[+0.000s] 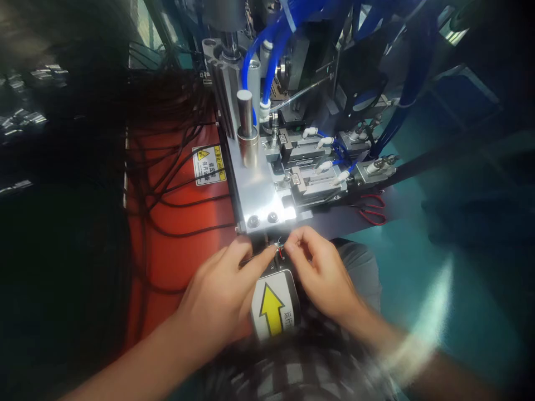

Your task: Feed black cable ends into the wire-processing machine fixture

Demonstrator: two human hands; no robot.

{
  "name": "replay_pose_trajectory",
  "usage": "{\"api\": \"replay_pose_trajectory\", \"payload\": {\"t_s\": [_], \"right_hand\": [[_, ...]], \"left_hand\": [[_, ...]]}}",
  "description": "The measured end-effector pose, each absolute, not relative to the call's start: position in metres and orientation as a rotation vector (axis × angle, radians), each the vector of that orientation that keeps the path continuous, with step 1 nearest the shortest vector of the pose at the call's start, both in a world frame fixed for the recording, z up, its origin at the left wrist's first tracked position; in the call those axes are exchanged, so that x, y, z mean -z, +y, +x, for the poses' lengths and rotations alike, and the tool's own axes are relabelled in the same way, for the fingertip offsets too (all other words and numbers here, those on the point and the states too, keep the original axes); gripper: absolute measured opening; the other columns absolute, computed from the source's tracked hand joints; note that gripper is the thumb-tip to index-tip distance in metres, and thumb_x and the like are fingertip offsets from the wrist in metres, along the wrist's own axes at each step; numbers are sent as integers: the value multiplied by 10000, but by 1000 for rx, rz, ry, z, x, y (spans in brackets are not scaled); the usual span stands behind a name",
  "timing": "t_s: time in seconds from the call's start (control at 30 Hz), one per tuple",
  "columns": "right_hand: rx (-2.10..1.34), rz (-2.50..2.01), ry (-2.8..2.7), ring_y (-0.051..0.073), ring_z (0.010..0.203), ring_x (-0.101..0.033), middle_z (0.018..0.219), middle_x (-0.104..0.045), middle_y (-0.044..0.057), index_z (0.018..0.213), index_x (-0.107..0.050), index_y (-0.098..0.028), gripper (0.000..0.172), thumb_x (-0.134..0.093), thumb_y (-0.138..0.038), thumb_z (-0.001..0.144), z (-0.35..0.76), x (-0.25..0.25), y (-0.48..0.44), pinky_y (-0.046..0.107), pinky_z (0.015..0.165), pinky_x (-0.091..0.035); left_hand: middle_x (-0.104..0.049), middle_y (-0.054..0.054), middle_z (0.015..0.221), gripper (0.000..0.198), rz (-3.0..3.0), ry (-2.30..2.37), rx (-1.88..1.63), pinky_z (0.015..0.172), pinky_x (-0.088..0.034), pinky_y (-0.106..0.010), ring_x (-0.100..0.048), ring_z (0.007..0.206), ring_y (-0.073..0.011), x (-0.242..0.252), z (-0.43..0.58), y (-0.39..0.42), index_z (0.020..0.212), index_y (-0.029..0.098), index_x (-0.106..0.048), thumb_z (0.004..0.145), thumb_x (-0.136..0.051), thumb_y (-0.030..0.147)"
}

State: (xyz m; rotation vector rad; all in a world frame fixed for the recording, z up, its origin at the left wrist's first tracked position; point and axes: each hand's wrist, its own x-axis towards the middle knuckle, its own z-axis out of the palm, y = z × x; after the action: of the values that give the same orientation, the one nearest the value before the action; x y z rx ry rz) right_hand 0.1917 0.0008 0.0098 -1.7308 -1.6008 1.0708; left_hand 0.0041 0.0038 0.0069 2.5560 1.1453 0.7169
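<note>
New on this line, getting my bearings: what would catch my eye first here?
The bright yellow arrow on a white label sits bottom centre between the left hand and right hand, which pinch small red and black wires at the front edge of the silver metal machine. Above, glossy blue air hoses loop over it, with an orange-red panel crossed by black cables at its left.

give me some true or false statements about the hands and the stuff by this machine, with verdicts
1. The right hand pinches thin wires. True.
2. The yellow arrow sticker points toward the person. False: it points away, toward the machine.
3. The scissors have blue handles. False: the handles are red.
4. Blue hoses run into the machine. True.
5. The left hand rests on the scissors. False: its fingertips are at the wires, far from the scissors.
</note>
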Motion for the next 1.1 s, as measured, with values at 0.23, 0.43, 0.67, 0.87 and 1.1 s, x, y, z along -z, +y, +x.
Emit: {"api": "replay_pose_trajectory", "payload": {"t_s": [0.23,0.43,0.67,0.87,1.1], "right_hand": [[-1358,-1628,-1261,136,606,-456,697,-513,-17,840,-556,-198,150,-525,-336,885,196,-2,-3,270,592,-381],[-1438,-1637,-1144,110,533,-392,615,-452,-42,788,-560,-185,173,-564,-344,859,191,-3,-9,253,523,-340],[-1035,-1674,-1518,114,566,-470,705,-534,-20,792,-556,-190,108,-524,-236,883,190,-7,-6,258,556,-377],[-1131,-1658,-1497,125,591,-475,683,-518,-25,777,-531,-197,120,-504,-237,886,193,-8,-5,259,574,-392],[-1101,-1660,-1536,131,600,-481,689,-524,-21,778,-531,-197,119,-497,-227,888,191,-11,-2,263,582,-386]], "left_hand": [[-521,-66,798,340,2551,1137,-706,531,-461,-253,-546,665,-166,-6,3,4,1177,80,-648,887,-472,53],[-520,-67,801,341,2556,1143,-703,535,-472,-258,-540,668,-167,-3,1,4,1195,83,-640,890,-487,71],[-522,-64,784,322,2560,1144,-717,514,-475,-249,-540,643,-162,-5,5,5,1164,84,-654,895,-476,79],[-524,-68,793,339,2551,1143,-701,529,-482,-262,-546,662,-171,-5,2,5,1189,88,-644,889,-485,75],[-528,-70,788,322,2557,1141,-713,512,-479,-263,-543,637,-166,-6,3,5,1165,74,-656,895,-480,86]]}}
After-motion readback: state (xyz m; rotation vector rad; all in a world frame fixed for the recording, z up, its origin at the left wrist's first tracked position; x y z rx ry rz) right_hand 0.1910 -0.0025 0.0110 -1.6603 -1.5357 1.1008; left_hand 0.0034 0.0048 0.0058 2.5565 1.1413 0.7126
